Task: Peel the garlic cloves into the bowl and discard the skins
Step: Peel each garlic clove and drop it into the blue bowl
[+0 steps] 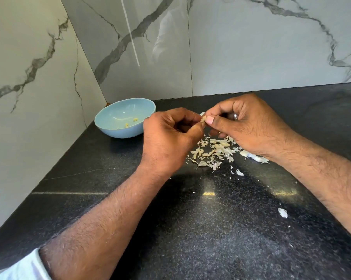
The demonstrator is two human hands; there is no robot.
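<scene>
Where the two marbled walls meet at the far left corner, a pale blue bowl (125, 117) stands on the dark speckled table (200, 229), holding two small yellowish peeled cloves (131, 122) on its floor; just right of the bowl, the left hand (168, 136) hovers above the table with its fingers curled, its grip closed in a pinch on a small garlic clove (203, 119) held between the two hands; the right hand (249, 126) meets it from the other side, thumb and forefinger pinching the same clove, so both grips are closed on it; a ring (235, 116) shows on a curled finger of the right hand; below and between the hands, a loose heap of papery garlic skins (213, 152) lies on the table, part of it hidden under the right hand and wrist; more scraps lie scattered nearer the viewer, and one larger white flake (282, 212) lies well apart to the right; a light sleeve (19, 267) shows at the lower left edge.
</scene>
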